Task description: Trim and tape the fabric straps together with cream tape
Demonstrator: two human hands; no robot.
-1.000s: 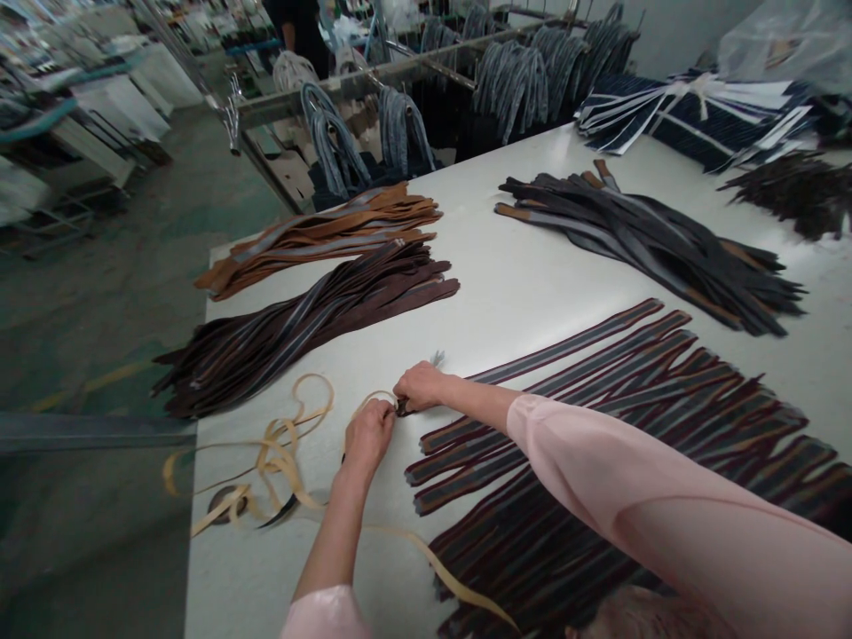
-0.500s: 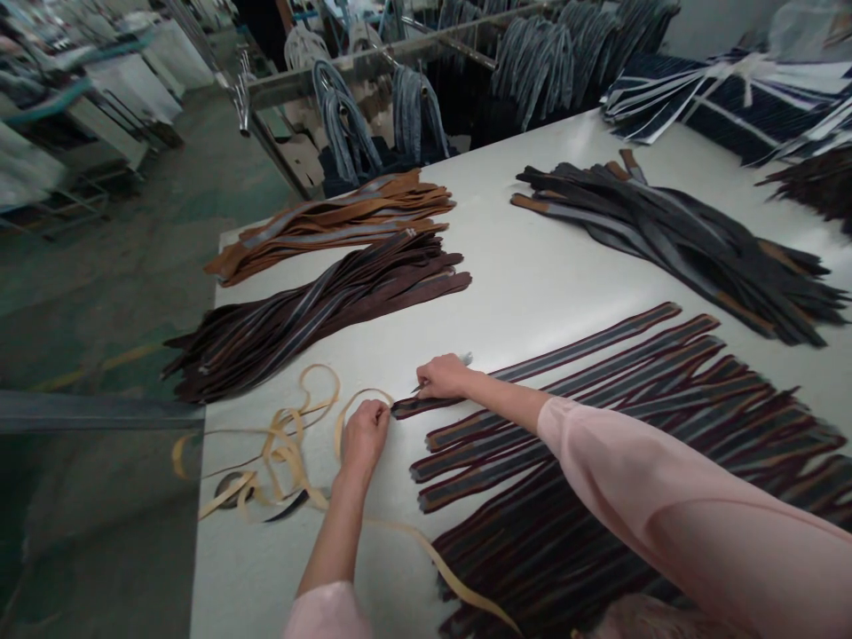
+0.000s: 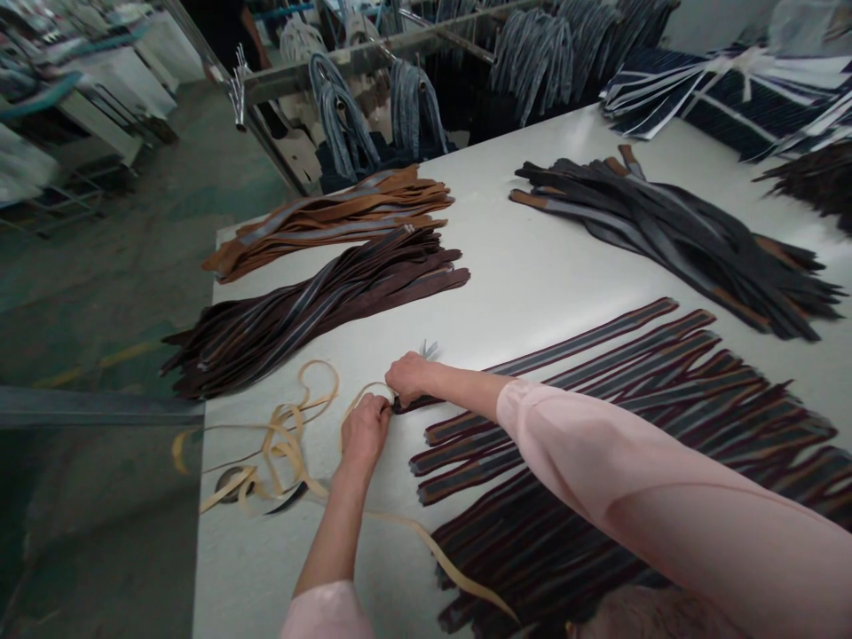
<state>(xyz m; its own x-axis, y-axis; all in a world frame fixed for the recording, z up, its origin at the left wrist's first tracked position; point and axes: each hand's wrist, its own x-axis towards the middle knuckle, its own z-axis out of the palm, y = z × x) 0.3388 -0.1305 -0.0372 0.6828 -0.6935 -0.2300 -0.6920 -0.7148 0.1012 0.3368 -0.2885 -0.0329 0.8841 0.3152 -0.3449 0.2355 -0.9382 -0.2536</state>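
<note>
My left hand (image 3: 366, 430) is closed in a pinch at the left end of a dark striped fabric strip (image 3: 421, 404). A loop of yellow tape (image 3: 363, 387) curves up beside its fingertips. My right hand (image 3: 407, 376) is closed just above and right of the left, over the strip's end. Pale grey prongs (image 3: 429, 350) stick out behind it; the thing they belong to is mostly hidden in the hand. More striped strips (image 3: 479, 435) with maroon edges lie in rows under and beside my right arm.
Tangled yellow tape (image 3: 286, 444) and a small roll (image 3: 234, 485) lie left on the white table (image 3: 266, 568). Brown (image 3: 346, 209), dark maroon (image 3: 319, 311) and charcoal (image 3: 672, 231) strip bundles lie farther back. A metal rack (image 3: 366, 62) with hanging strips and a person (image 3: 223, 31) stand beyond.
My right hand has moved left along the strip, up to my left hand, carrying the grey-pronged thing. My left hand has stayed nearly in place.
</note>
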